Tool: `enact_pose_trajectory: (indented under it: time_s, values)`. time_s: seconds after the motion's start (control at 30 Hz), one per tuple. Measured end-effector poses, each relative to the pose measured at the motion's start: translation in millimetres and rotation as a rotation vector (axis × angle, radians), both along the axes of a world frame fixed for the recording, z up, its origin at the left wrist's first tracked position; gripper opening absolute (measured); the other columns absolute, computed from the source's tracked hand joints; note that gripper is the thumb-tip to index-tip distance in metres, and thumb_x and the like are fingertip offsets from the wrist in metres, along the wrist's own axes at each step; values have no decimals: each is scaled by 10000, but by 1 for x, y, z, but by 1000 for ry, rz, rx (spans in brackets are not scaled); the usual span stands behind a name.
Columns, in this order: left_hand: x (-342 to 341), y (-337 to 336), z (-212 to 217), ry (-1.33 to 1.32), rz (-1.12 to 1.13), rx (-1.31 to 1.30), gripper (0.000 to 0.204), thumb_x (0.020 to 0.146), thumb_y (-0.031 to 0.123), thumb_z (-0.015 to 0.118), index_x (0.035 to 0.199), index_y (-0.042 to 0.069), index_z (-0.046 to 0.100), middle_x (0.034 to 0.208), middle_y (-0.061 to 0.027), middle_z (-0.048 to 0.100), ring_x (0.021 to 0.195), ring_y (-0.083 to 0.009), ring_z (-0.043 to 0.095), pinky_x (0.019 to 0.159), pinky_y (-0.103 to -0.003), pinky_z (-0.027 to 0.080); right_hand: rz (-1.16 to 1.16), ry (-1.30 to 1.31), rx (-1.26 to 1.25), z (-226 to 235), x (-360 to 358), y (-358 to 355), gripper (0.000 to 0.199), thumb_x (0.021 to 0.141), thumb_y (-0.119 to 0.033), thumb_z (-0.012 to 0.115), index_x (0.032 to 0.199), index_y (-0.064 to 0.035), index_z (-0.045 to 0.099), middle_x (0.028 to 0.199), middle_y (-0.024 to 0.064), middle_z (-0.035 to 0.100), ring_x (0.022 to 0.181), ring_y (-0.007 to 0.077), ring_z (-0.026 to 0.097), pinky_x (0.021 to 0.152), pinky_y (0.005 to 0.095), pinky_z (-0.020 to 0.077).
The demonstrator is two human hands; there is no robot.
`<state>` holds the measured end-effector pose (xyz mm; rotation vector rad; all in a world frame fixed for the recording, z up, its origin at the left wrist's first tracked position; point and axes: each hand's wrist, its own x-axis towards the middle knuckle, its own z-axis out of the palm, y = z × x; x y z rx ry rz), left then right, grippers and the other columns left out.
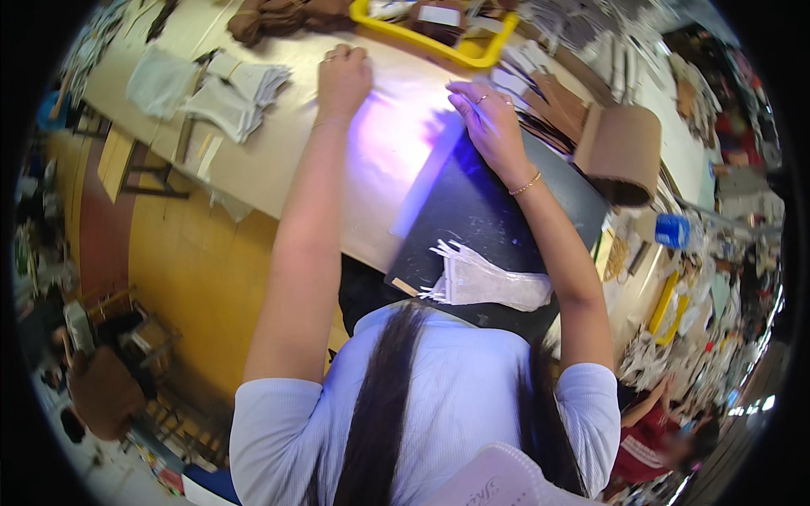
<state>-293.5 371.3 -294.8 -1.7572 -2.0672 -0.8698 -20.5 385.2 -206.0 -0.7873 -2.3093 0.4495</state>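
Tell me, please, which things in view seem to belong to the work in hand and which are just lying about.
Probably in use:
Pale flat bench top under the left hand
Black rectangular board by the right hand
White fabric bundle with finger-like ends, on the board

Apparently lying about:
Yellow plastic tray
Brown cylindrical cardboard tube
Blue plastic container

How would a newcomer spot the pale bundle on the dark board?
On the pale table, find the dark board beneath the right forearm. The pale bundle lies on its near end. Unlike the stack farther left, it has white strips splaying from its left end.
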Motion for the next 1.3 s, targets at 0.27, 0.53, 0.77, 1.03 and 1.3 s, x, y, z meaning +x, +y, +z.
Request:
enact_pose_trajectory:
  time_s: [0.27,0.53,0.77,1.03,1.3]
  values:
    - [-27,-5,-13,40,-66,-25,227,877,121,597,1070,41,687,1098,-220,643,1009,-409,611,894,-493,500,-371,169,6,53,143,-69,220,922,-47,678,1141,-42,674,1085,123,722,959,264,700,871,346,535]
    - [-25,-4,-9,57,-86,-96,236,917,123,564,1110,55,683,1111,-204,632,1016,-399,607,892,-484,491,-1227,-128,-370,16,310,-148,135,872,-133,719,962,-32,714,878,146,727,820,292,706,753,385,537]
    - [-28,-6,-11,46,-52,-101,222,940,132,557,1089,23,680,1113,-199,629,1027,-389,599,911,-473,476,-1276,-302,-524,-10,326,-156,223,772,-224,826,895,-73,718,906,168,701,895,328,686,791,439,525]
    - [-31,-9,-13,5,-52,-58,212,926,147,568,1043,16,687,1092,-212,631,1011,-404,599,908,-478,478,-1191,-90,-748,-10,339,-146,277,762,-231,841,937,-55,716,839,143,705,797,254,682,724,377,519]
    - [25,-23,34,-580,-205,-91,321,937,193,679,1232,70,656,1171,-135,649,1030,-245,624,881,-370,495,-1084,352,-727,-34,366,-160,242,884,-149,759,1058,1,686,835,24,666,778,110,601,718,284,486]
